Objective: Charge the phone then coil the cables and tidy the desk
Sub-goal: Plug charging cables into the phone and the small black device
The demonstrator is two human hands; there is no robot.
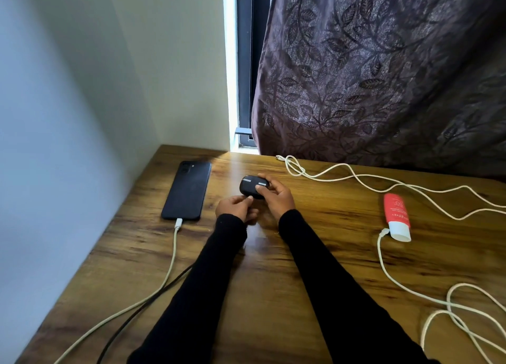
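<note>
Head view: I see a black slab smartphone [187,190] face down at the far left of the brown wood-grain worktop [273,281], with a white charging cable [169,270] plugged into its near end. My right hand [276,196] grips a small black oval case [251,186] just above the worktop centre. My left hand [235,207] pinches a small connector tip just beside that case. Loose white cables [383,184] sprawl at right, around a red squeeze tube with white cap [396,215].
</note>
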